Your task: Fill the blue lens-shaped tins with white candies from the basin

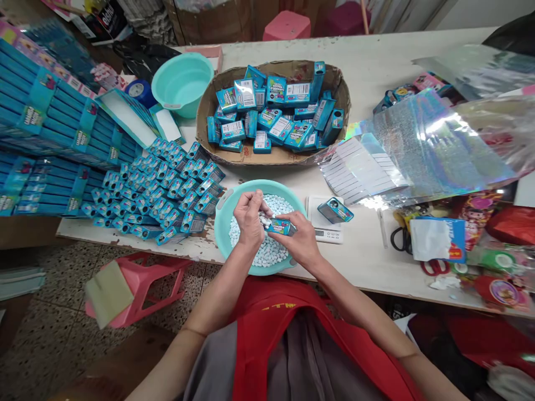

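Note:
My left hand (249,218) is closed around some white candies (264,219), over a turquoise basin (222,223) of the same loose candies (273,253). In my right hand (304,238) is a small blue candy box (279,226), gripped by the fingers and tilted on its side. The box's left end meets the candies at my left fingertips; its opening is hidden. Just right of the basin, a white digital scale (332,236) sits on the table with another blue box (335,210) on it.
Many small blue boxes (167,189) stand packed together at left, beside stacks of flat blue cartons (54,122). A cardboard tray (251,157) of blue boxes lies behind the basin. Shiny plastic sheets (438,139) and scissors (401,239) are at right; a pink stool (137,284) is below left.

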The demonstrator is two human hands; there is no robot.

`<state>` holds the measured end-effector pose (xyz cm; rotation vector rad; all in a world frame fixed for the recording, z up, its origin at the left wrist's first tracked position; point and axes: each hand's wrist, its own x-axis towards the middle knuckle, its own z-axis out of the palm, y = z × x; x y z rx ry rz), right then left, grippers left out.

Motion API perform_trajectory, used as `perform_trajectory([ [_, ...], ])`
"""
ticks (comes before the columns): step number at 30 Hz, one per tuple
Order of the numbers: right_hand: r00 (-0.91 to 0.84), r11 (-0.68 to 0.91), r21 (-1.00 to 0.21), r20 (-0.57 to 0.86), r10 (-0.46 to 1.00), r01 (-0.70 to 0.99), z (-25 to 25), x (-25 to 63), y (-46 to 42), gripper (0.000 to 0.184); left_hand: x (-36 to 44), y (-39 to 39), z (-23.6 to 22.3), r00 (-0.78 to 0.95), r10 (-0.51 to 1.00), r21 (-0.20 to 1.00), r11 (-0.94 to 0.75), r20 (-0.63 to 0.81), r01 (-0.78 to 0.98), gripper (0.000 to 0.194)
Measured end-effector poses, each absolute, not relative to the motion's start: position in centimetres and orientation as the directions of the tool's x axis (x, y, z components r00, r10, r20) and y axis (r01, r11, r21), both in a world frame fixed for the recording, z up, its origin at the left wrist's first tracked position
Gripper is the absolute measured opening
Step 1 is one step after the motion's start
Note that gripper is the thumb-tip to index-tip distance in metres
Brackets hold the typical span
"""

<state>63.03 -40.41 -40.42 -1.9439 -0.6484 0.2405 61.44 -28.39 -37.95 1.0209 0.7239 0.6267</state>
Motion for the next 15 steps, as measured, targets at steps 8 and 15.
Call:
perform_trajectory([
  [8,0.858,-0.291,-0.924,0.070,0.508,0.248,-41.0,63.2,-40.6,0.031,61.6,-28.7,-37.8,0.696,0.665,0.892,0.445,-0.272,-0.077,0.035],
  [15,0.862,-0.202,-0.972,-0.001,0.507,0.117,-41.4,63.9,-41.8,0.036,61.7,-27.7,-37.8,0.690,0.643,0.864,0.500,-0.332,-0.050,0.034],
])
